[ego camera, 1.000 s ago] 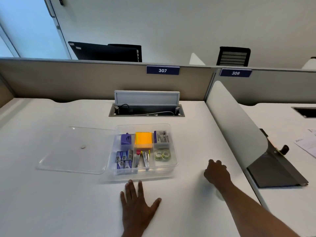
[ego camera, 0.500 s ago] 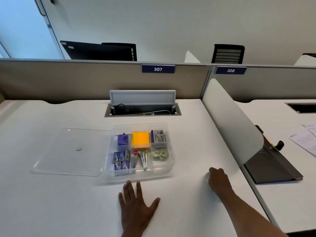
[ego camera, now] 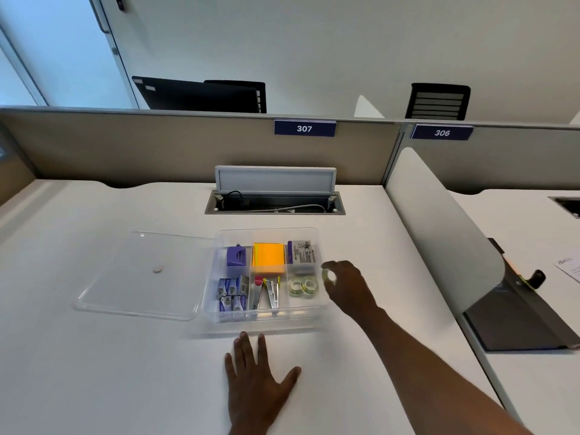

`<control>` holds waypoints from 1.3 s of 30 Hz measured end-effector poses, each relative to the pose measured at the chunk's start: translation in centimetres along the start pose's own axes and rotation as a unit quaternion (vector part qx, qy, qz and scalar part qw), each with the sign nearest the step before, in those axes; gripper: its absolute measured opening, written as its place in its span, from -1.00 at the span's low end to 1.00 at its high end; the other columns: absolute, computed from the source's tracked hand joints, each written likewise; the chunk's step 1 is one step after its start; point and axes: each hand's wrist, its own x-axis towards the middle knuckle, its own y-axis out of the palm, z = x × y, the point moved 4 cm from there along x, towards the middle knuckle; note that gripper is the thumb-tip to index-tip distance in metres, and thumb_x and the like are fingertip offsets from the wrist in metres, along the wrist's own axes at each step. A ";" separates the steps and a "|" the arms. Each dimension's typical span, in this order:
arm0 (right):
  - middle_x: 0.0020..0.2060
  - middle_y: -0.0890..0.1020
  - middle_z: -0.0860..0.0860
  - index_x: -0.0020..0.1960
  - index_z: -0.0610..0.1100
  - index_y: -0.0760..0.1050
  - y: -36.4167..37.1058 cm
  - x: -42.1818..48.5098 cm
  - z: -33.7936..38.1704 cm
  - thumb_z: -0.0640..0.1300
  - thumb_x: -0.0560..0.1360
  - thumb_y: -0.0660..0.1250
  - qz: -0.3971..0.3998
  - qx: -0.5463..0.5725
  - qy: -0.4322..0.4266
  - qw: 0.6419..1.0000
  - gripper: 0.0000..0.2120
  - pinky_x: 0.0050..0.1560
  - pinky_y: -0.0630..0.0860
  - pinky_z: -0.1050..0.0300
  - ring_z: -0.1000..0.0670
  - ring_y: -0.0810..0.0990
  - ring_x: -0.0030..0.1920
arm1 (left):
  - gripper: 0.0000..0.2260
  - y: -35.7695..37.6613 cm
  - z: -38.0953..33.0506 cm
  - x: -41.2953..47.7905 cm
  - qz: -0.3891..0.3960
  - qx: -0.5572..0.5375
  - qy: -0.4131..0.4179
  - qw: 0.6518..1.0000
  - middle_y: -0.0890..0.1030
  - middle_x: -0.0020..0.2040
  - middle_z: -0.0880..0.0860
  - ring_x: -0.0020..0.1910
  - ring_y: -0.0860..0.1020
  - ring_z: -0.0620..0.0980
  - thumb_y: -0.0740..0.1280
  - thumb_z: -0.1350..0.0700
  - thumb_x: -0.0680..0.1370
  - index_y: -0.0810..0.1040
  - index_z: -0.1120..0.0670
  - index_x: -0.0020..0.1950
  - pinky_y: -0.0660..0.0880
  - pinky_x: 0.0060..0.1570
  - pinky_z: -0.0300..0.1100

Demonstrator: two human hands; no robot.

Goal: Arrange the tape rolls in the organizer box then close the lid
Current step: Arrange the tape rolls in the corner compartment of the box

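A clear organizer box (ego camera: 320,312) stands open in the middle of the white desk. Two clear tape rolls (ego camera: 303,286) lie side by side in its front right compartment. My right hand (ego camera: 346,285) hovers at the box's right wall, its fingers pinched on a third tape roll (ego camera: 328,275). Flat on the desk just in front of the box rests my left hand (ego camera: 255,381), fingers spread, holding nothing. The clear lid (ego camera: 125,277) lies flat to the left of the box.
Other compartments hold a purple item (ego camera: 236,256), orange sticky notes (ego camera: 269,258), a printed packet (ego camera: 302,252), staple boxes (ego camera: 231,293) and metal clips (ego camera: 269,293). An open cable hatch (ego camera: 275,205) sits behind the box. A curved white divider (ego camera: 439,221) bounds the desk on the right.
My right hand lifted from the desk at the right and moved left and forward to the box's right wall, now holding a tape roll. The left hand stayed put.
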 end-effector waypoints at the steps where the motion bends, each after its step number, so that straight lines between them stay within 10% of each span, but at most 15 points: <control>1: 0.07 0.59 -0.18 0.24 -0.13 0.53 0.5 0.3 0.8 -0.22 0.49 0.31 0.021 0.000 -0.015 1.000 -0.68 0.19 0.47 -0.01 -0.18 0.55 0.11 | -0.08 0.0 0.0 0.0 -0.002 0.000 -0.001 1.000 0.24 0.49 0.28 0.47 0.22 0.25 0.08 -0.53 0.32 0.35 0.10 0.45 -0.25 0.39 0.06; 20: 0.22 0.56 -0.13 0.23 -0.10 0.55 6.4 1.9 3.1 -0.23 0.49 0.31 0.180 -0.034 -0.015 0.983 -0.68 0.29 0.44 0.11 -0.11 0.55 0.22 | -0.09 -0.1 0.1 0.2 -0.018 -0.004 0.005 1.000 0.31 0.45 0.28 0.43 0.13 0.18 0.20 -0.52 0.28 0.43 0.11 0.40 -0.19 0.40 0.08; 25: 0.20 0.54 -0.14 0.24 -0.12 0.53 5.7 2.3 3.3 -0.25 0.51 0.28 0.116 -0.018 -0.003 0.993 -0.68 0.32 0.44 0.04 -0.15 0.52 0.26 | -0.08 -0.1 0.3 0.3 -0.047 -0.012 0.006 0.999 0.28 0.47 0.27 0.50 -0.34 0.02 0.20 -0.52 0.28 0.37 0.09 0.44 -0.30 0.41 0.03; 31: 0.08 0.57 -0.17 0.17 -0.19 0.54 1.9 1.8 1.2 -0.29 0.47 0.25 -0.060 -0.033 0.030 0.997 -0.71 0.00 0.57 -0.07 -0.22 0.57 0.07 | -0.08 0.5 0.5 0.3 -0.009 -0.019 -0.002 1.000 0.31 0.45 0.29 0.43 0.28 0.26 0.17 -0.52 0.28 0.42 0.11 0.41 -0.18 0.40 0.07; 39: 0.06 0.52 -0.09 0.12 -0.09 0.52 -1.7 -3.6 -7.4 -0.16 0.49 0.21 0.006 -0.146 0.263 0.954 -0.77 0.02 0.49 0.08 -0.16 0.53 0.10 | -0.08 0.0 0.4 0.0 -0.054 0.004 0.013 0.998 0.26 0.48 0.29 0.46 0.23 0.26 0.10 -0.52 0.32 0.36 0.11 0.44 -0.09 0.40 0.12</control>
